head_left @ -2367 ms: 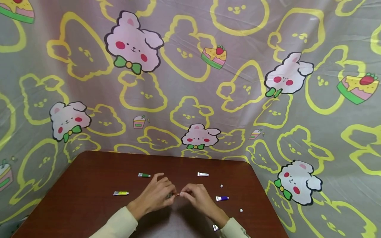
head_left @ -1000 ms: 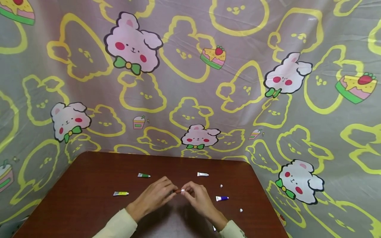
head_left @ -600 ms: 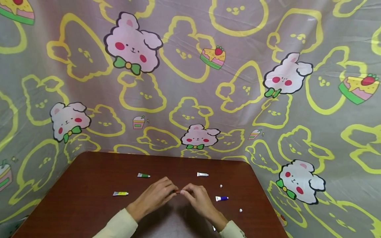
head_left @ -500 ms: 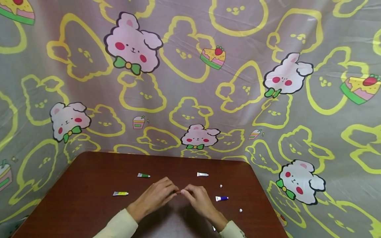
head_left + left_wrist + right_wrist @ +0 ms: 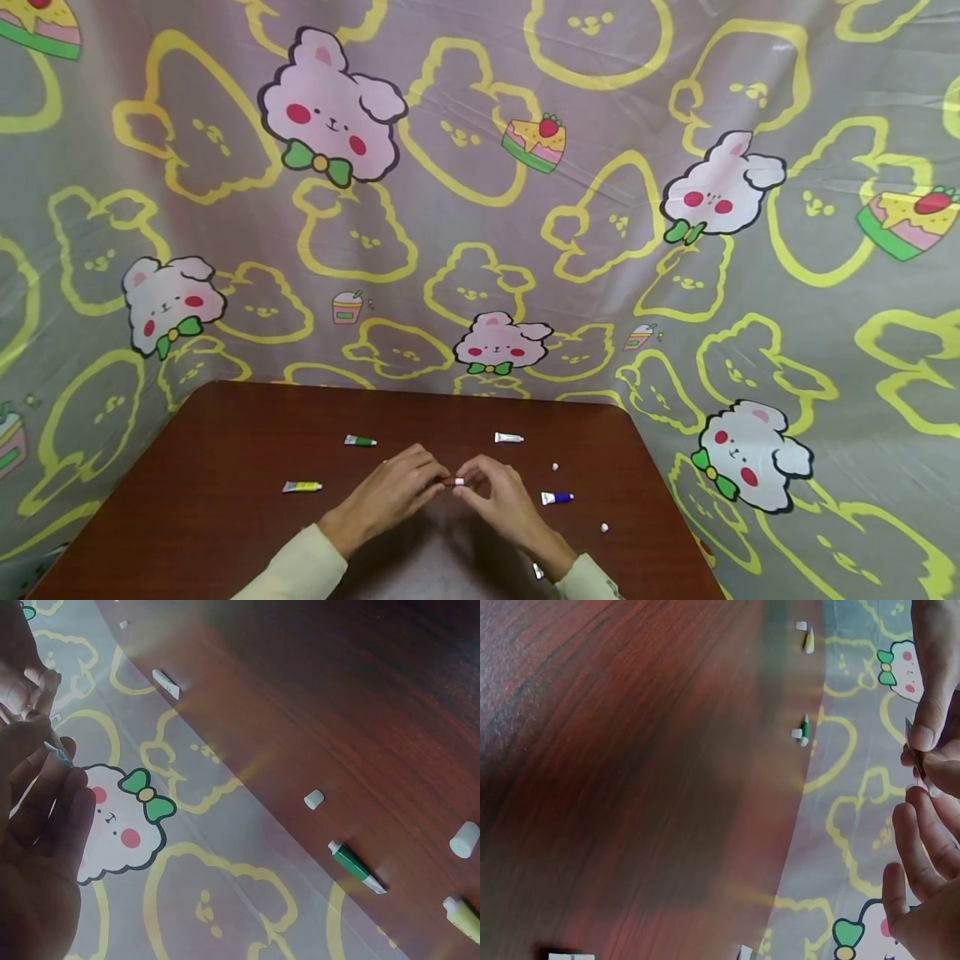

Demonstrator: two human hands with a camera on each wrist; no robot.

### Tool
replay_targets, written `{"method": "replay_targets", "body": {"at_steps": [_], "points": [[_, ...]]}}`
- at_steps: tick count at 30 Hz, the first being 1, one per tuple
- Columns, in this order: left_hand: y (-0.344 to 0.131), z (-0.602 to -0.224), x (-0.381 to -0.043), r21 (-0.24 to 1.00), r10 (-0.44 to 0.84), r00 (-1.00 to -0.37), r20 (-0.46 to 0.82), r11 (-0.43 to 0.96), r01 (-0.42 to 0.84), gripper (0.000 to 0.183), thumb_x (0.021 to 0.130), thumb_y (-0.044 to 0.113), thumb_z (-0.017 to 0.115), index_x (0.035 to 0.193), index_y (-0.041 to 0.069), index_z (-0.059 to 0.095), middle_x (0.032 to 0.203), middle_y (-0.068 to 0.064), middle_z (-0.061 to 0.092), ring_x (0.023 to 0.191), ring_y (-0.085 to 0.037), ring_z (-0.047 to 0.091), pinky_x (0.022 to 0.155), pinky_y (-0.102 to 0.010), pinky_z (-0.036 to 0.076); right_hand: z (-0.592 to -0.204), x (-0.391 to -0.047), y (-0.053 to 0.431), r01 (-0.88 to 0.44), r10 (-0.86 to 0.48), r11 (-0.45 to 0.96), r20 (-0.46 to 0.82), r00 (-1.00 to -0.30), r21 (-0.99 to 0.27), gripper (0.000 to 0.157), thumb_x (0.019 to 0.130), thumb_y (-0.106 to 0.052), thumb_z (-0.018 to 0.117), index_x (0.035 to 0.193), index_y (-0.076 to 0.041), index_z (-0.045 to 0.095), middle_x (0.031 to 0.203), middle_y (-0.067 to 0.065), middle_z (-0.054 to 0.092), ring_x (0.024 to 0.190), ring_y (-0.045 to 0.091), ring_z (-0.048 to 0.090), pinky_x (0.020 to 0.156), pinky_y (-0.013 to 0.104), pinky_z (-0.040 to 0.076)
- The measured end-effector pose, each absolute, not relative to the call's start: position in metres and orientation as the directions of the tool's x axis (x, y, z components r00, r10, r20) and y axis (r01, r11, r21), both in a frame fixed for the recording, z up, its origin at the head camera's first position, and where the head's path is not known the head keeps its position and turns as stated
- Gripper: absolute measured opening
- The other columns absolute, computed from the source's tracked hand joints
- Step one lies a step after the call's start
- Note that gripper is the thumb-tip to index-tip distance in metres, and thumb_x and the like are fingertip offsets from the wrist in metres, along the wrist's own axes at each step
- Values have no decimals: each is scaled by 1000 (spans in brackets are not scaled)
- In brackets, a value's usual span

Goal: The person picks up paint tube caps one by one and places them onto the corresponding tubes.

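My left hand [image 5: 397, 492] holds a small brown paint tube [image 5: 447, 481] between thumb and fingers, above the table. The tube's flat silvery end [image 5: 58, 752] sticks out past the fingers in the left wrist view. On the tube's right end sits a white cap [image 5: 460, 482], which my right hand [image 5: 498, 492] pinches between thumb and index finger. The right wrist view has both hands meeting at the dark tube [image 5: 914, 744], the other right fingers spread. Fingers hide part of the tube.
On the brown table [image 5: 247, 517] lie a green tube [image 5: 361, 441], a yellow tube [image 5: 302, 487], a white tube [image 5: 509, 437] and a blue tube [image 5: 557, 498]. Another tube [image 5: 537, 572] is partly behind the right wrist. Loose white caps [image 5: 555, 467] lie about. A patterned curtain [image 5: 465, 208] surrounds the table.
The right fingers have shifted on the white cap: they covered it half a second ago, and it shows between them now. The left hand has stayed almost still since one second ago.
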State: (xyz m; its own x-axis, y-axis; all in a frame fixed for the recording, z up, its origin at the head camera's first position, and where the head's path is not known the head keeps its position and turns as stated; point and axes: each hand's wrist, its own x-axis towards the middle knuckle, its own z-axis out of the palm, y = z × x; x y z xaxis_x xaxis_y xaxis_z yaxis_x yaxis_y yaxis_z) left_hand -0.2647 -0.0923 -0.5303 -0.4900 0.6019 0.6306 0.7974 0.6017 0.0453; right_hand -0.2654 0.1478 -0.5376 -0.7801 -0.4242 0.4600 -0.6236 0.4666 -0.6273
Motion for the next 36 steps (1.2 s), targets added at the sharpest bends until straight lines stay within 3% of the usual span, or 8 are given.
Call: {"method": "replay_targets", "body": {"at_steps": [6, 12, 20, 25, 30, 33, 36], "points": [[-92, -530, -264, 46, 600, -479, 641, 594, 804, 14, 94, 20, 86, 106, 17, 78, 101, 8, 72, 96, -8, 62, 81, -25, 58, -537, -267, 149, -627, -425, 482, 463, -778, -612, 17, 91, -10, 86, 100, -16, 73, 91, -5, 76, 86, 3, 70, 79, 29, 62], [-91, -529, -263, 39, 599, -466, 651, 587, 808, 14, 95, 19, 85, 106, 17, 76, 100, 8, 71, 96, -8, 61, 80, -25, 57, -537, -268, 150, -581, -416, 500, 411, -811, -642, 10, 100, -22, 80, 101, -13, 76, 93, -7, 77, 89, 0, 69, 82, 31, 63], [-88, -528, -263, 63, 599, -475, 645, 578, 813, 13, 97, 20, 84, 106, 17, 75, 100, 8, 70, 96, -8, 61, 82, -25, 57, -540, -269, 152, -608, -413, 514, 446, -794, -605, 8, 103, -25, 75, 98, -19, 76, 93, -8, 78, 85, -2, 68, 77, 23, 59], [-85, -528, -265, 62, 600, -460, 654, 565, 823, 14, 96, 18, 84, 106, 17, 75, 100, 7, 70, 97, -8, 62, 83, -26, 58, -540, -268, 152, -648, -429, 513, 486, -762, -563, 12, 106, -21, 71, 96, -18, 75, 89, -8, 76, 82, -3, 63, 75, 22, 56], [-82, -528, -266, 54, 607, -452, 654, 558, 828, 14, 96, 18, 84, 105, 16, 74, 100, 7, 70, 96, -8, 62, 83, -26, 57, -542, -267, 154, -679, -445, 494, 514, -734, -543, 18, 109, -18, 66, 93, -13, 73, 83, 2, 73, 77, -3, 57, 70, 20, 51], [-81, -529, -266, 50, 610, -452, 651, 559, 827, 14, 95, 19, 84, 104, 16, 74, 100, 7, 70, 96, -8, 62, 83, -26, 57, -543, -267, 155, -670, -445, 497, 501, -742, -552, 20, 109, -19, 65, 92, -14, 73, 82, 4, 72, 76, -3, 57, 69, 20, 51], [-80, -532, -268, 48, 614, -453, 647, 560, 827, 16, 94, 19, 86, 103, 16, 74, 99, 7, 70, 94, -8, 61, 82, -26, 57, -542, -267, 157, -631, -431, 527, 460, -776, -570, 20, 109, -24, 67, 92, -18, 75, 83, -2, 74, 78, -3, 59, 72, 22, 53]]}}
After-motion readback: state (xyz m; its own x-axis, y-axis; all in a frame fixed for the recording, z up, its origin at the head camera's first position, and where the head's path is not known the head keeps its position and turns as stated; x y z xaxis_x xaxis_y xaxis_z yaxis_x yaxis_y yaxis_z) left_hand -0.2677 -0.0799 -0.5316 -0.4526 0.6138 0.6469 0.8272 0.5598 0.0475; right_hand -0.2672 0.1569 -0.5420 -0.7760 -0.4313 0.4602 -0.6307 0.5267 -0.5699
